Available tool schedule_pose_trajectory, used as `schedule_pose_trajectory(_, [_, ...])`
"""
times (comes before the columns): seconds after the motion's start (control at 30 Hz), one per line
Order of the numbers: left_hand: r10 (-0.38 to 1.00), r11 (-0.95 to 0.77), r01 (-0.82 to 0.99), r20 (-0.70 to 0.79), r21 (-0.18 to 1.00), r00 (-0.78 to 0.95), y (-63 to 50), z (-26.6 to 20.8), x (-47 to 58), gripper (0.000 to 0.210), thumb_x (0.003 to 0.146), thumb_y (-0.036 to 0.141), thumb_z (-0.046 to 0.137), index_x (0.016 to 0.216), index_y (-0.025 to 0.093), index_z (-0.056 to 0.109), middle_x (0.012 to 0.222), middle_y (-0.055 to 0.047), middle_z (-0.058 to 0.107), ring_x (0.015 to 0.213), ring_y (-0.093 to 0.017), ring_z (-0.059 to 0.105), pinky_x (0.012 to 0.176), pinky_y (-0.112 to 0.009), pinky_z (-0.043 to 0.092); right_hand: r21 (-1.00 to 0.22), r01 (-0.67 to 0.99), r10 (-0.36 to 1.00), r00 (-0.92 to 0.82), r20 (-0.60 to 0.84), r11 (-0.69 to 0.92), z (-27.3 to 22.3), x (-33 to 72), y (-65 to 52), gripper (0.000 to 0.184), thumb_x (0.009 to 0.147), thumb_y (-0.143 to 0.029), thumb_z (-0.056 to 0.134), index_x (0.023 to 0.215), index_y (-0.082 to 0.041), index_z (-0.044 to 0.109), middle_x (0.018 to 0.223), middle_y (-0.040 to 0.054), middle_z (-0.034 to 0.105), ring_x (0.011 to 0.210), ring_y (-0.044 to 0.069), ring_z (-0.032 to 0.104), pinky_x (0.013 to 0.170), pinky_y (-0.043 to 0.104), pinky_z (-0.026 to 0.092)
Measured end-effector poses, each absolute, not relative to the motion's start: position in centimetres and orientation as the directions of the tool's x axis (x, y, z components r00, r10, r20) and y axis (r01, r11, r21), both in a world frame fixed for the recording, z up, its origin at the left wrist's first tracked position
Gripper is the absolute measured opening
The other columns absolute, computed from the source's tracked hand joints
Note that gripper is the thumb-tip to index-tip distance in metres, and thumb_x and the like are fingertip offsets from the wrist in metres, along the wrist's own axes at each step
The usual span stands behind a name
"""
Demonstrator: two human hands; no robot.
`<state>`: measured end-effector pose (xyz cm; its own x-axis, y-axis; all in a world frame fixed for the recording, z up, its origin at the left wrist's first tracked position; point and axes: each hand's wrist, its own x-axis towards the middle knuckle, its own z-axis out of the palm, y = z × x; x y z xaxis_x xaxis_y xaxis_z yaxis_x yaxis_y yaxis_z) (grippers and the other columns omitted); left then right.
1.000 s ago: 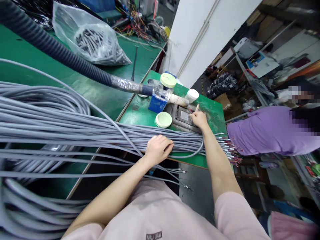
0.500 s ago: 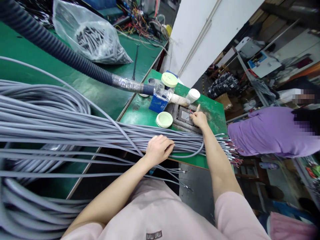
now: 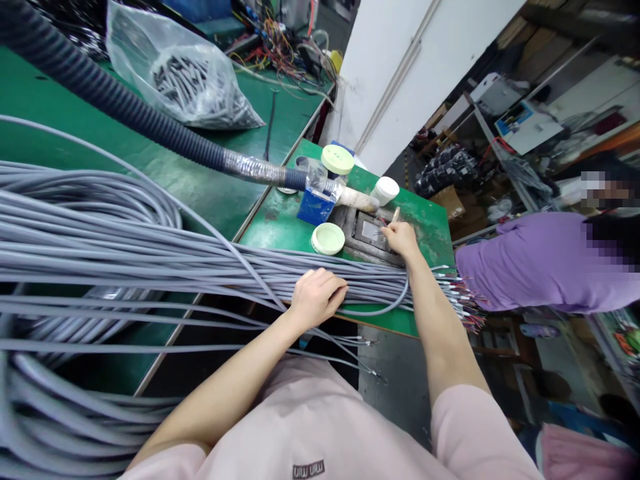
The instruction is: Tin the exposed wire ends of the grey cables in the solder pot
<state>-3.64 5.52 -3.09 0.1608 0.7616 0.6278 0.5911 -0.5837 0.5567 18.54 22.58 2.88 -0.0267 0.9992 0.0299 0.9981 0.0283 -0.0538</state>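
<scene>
My left hand [image 3: 319, 295] lies over a thick bundle of grey cables [image 3: 200, 257], fingers curled down on them; which strands it grips is hidden. Farther right, my right hand [image 3: 401, 238] is closed in a pinch at the end of a grey cable [image 3: 400, 301] that loops up under the wrist. Thin stripped wires stick out from its fingertips, over the shiny square bath [image 3: 371, 231] of a dark solder pot [image 3: 367, 252]. A stick with a pale handle [image 3: 397, 215] stands just behind this hand. Coloured wire ends [image 3: 465, 303] fan out at the bundle's right end.
A ribbed hose [image 3: 165, 127] reaches over the bench to a pale nozzle [image 3: 360, 199] beside the pot. Nearby are a blue box [image 3: 315, 207], a pale green lid [image 3: 328, 239] and a white cup [image 3: 385, 191]. A bag of grey pieces [image 3: 187, 83] lies behind. A person in purple [image 3: 540, 263] is at right.
My right hand has shifted very slightly right at the solder pot. My left hand stays on the cable bundle.
</scene>
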Motion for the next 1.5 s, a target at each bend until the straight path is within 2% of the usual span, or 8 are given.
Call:
schedule_pose_trajectory(0.27, [0.792,-0.570,0.508,0.597,0.646,0.130,5.3,-2.7,-3.8,0.016,0.088,0.028,0.054,0.081,0.020,0.067,0.075,-0.003,0.069,0.069,-0.014,0.058,0.064,-0.030,0.038,-0.651,0.734,0.977,-0.082,0.198,0.194,7.1,18.4,12.7,0.034,0.079,-0.038,0.054,0.052,-0.019,0.045,0.047,-0.0053,0.037,0.048,0.010,0.035,0.051,0.024,0.028])
schedule_pose_trajectory(0.47, [0.958,-0.271,-0.257,0.286,0.928,0.026,3.7,-1.5,-0.9,0.026,0.075,0.036,0.071,0.093,0.018,0.066,0.081,-0.004,0.068,0.070,-0.014,0.062,0.066,-0.029,0.050,-0.931,0.356,0.996,-0.017,0.086,0.086,5.4,14.9,4.6,0.032,0.083,-0.041,0.057,0.060,-0.020,0.050,0.046,-0.0059,0.040,0.044,0.009,0.034,0.046,0.024,0.028])
schedule_pose_trajectory(0.6, [0.993,-0.014,-0.629,0.087,0.777,0.085,2.3,-1.0,2.1,0.032,0.068,0.039,0.076,0.088,0.018,0.061,0.071,0.000,0.067,0.063,-0.012,0.062,0.061,-0.026,0.050,-0.976,0.212,0.999,0.008,0.050,0.047,3.8,12.8,2.6,0.035,0.083,-0.040,0.058,0.056,-0.020,0.048,0.048,-0.0053,0.043,0.046,0.009,0.039,0.048,0.024,0.033])
schedule_pose_trajectory(0.83, [0.999,-0.033,-0.719,0.053,0.694,0.005,1.9,-0.1,4.1,0.021,0.073,0.033,0.073,0.083,0.018,0.063,0.062,0.004,0.060,0.055,-0.009,0.057,0.055,-0.023,0.048,-0.997,0.079,1.000,0.022,0.011,0.009,3.8,13.0,2.3,0.035,0.081,-0.039,0.060,0.056,-0.019,0.048,0.047,-0.0057,0.045,0.044,0.007,0.040,0.045,0.022,0.033])
schedule_pose_trajectory(1.03, [0.918,-0.376,-0.367,0.289,0.851,-0.272,2.7,0.1,2.4,0.009,0.079,0.028,0.068,0.079,0.019,0.065,0.072,0.001,0.060,0.058,-0.007,0.054,0.055,-0.020,0.045,-0.988,0.151,0.994,-0.099,-0.039,-0.024,3.9,15.1,0.8,0.027,0.083,-0.037,0.059,0.104,-0.020,0.061,0.057,-0.0048,0.056,0.043,0.006,0.045,0.042,0.019,0.034])
schedule_pose_trajectory(1.2, [0.709,-0.705,0.003,0.705,0.709,-0.011,2.9,-0.3,1.5,0.008,0.082,0.018,0.062,0.080,0.020,0.069,0.072,-0.002,0.064,0.068,-0.011,0.058,0.065,-0.025,0.048,-0.993,-0.044,0.993,-0.051,-0.108,-0.110,2.9,15.9,-0.6,0.039,0.085,-0.037,0.058,0.120,-0.023,0.052,0.048,-0.0091,0.046,0.036,0.004,0.032,0.035,0.017,0.022])
schedule_pose_trajectory(1.37, [0.944,-0.330,-0.351,0.304,0.876,-0.130,2.4,-0.6,2.8,0.016,0.077,0.025,0.069,0.091,0.019,0.068,0.081,-0.002,0.067,0.073,-0.011,0.061,0.068,-0.023,0.048,-0.970,-0.203,0.990,0.006,-0.138,-0.133,2.3,15.3,-1.0,0.042,0.083,-0.035,0.061,0.121,-0.025,0.047,0.048,-0.0109,0.045,0.035,0.004,0.028,0.034,0.016,0.021])
schedule_pose_trajectory(1.5, [0.982,0.108,-0.543,-0.005,0.833,0.187,1.8,-0.5,3.2,0.032,0.076,0.040,0.069,0.096,0.016,0.069,0.085,-0.005,0.070,0.080,-0.015,0.065,0.075,-0.027,0.050,-0.975,-0.175,0.990,0.026,-0.141,-0.135,2.1,14.7,-1.4,0.043,0.083,-0.039,0.060,0.122,-0.027,0.045,0.047,-0.0112,0.045,0.034,0.005,0.030,0.034,0.016,0.023])
